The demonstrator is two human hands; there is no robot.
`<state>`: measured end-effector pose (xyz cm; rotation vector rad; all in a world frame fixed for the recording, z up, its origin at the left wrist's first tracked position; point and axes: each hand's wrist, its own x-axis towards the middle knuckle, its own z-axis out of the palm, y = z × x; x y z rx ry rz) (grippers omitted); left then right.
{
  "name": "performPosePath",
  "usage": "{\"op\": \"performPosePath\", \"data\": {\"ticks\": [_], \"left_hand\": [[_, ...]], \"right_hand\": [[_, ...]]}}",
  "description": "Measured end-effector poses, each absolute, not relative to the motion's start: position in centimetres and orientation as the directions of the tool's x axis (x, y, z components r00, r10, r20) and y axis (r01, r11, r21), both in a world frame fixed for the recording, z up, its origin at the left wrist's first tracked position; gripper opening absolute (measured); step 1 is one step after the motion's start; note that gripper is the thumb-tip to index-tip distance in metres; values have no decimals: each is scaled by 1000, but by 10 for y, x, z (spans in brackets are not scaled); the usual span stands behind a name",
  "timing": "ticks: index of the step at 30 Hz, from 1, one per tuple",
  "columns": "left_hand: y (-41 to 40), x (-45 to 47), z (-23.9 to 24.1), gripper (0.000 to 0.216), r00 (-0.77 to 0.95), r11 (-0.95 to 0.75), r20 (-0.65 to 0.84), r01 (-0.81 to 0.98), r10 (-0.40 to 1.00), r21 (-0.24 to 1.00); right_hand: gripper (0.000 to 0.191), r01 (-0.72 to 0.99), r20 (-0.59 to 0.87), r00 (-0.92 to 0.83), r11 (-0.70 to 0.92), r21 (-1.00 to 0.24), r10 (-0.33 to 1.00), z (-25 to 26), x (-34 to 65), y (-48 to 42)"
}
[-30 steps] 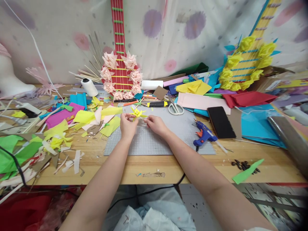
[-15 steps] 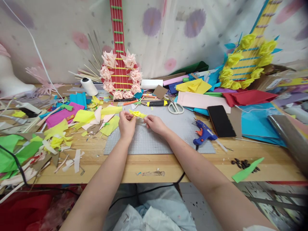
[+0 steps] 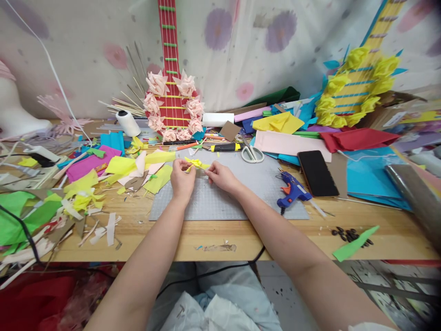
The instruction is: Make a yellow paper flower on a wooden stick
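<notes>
Over the far part of the grey cutting mat point(image 3: 220, 202), a small yellow paper flower point(image 3: 195, 162) is held between both hands. My left hand point(image 3: 182, 178) is closed around its left side, the fingertips pinching the folded paper. My right hand point(image 3: 220, 176) pinches the yellow strip at the flower's right end between thumb and finger. My fingers hide part of the flower's underside. White-handled scissors point(image 3: 252, 154) and a black-and-yellow utility knife point(image 3: 225, 147) lie just beyond my hands. To the right, a blue glue gun point(image 3: 292, 191) rests on the mat.
Yellow paper scraps point(image 3: 156, 181) spread to the left. A red paper guitar point(image 3: 172, 103) with pink flowers stands behind, a yellow paper guitar point(image 3: 358, 87) at right. A phone point(image 3: 317, 174), blue sheets point(image 3: 372, 177) and black seed-like pieces point(image 3: 347, 234) lie on the right.
Both hands hold the yellow flower in nearly the same place; the finger positions shift only slightly. The whole view has moved a little.
</notes>
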<state>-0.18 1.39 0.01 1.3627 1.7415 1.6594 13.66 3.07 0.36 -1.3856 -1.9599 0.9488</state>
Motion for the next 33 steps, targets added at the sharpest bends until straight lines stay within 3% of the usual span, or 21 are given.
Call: {"op": "performPosePath", "data": {"ticks": [11,20,33], "left_hand": [[17,-4,-3,23,-440,-131,346,450,829,883],[18,-3,-4,27,-444,-156,346,409,827,899],[18,-4,-4,32,-408,-200,367,397,836,896]], "right_hand": [[14,655,92,-327,295,-695,941,5,136,29],[15,741,108,-340,337,-580,934,11,136,26],[19,797,119,-316,331,-505,941,7,132,23]]}}
